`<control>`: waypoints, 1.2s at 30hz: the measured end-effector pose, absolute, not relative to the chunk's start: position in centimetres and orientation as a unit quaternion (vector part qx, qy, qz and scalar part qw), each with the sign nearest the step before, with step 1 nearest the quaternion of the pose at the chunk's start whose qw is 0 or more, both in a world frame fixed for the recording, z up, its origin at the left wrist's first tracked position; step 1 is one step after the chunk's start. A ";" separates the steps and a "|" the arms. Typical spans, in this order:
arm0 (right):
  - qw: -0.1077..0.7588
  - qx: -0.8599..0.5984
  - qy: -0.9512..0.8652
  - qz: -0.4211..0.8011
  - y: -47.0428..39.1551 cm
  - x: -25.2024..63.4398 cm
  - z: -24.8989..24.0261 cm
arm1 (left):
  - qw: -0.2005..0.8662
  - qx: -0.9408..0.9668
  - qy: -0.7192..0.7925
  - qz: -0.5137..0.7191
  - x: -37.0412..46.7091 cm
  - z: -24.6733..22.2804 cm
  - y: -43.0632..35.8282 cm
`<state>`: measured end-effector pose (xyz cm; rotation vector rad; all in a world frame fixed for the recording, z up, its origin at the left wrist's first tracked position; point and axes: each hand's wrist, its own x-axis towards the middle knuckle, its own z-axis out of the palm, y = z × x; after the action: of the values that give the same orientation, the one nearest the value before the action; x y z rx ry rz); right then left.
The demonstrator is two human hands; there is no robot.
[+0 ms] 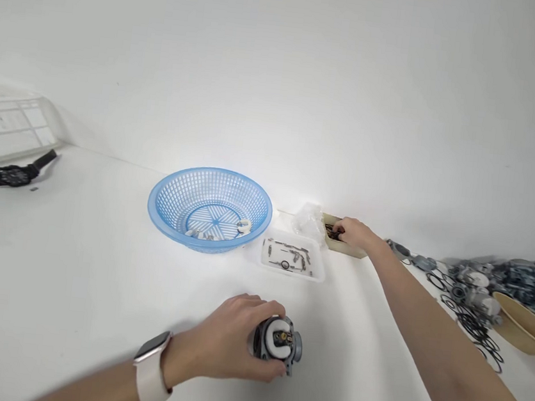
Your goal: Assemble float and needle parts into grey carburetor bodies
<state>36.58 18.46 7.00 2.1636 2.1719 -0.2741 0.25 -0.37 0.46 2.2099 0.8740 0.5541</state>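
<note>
My left hand (237, 337), a watch on its wrist, is wrapped round a grey metal carburetor (298, 345) just above the white table. The carburetor's open side faces up and shows a white C-shaped float (277, 349) with brass parts in its middle. Farther off, my right hand (353, 231) dips into a small beige box (353, 248) of dark little parts. Its fingertips are bent together among them, and whatever they pinch is too small and hidden to name.
A blue plastic basket (158, 223) holds a few white floats. Beside it, a white tray (292, 273) carries small metal parts and a black ring. Carburetor parts (523, 281), black rings (475, 327) and a tan bowl (518, 325) crowd the right. A black wristwatch (14, 175) lies far left.
</note>
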 end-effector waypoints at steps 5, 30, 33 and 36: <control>0.104 0.718 0.684 -0.077 18.5 36.9 5.3 | 0.329 0.858 0.324 0.226 0.3 0.2 -0.7; -0.265 0.391 0.863 -0.178 -1.7 25.3 7.2 | 0.398 0.834 0.312 0.221 -0.3 2.0 0.1; -0.255 0.332 0.894 -0.158 -4.6 23.8 5.2 | 0.415 0.828 0.300 0.229 -0.2 2.3 0.2; -0.255 0.328 0.901 -0.127 -5.1 23.9 4.2 | 0.409 0.830 0.304 0.224 -0.2 2.3 0.1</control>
<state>23.89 -5.15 4.15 1.2424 3.4064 -0.4803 -0.25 0.06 2.35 2.0916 0.7662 0.5649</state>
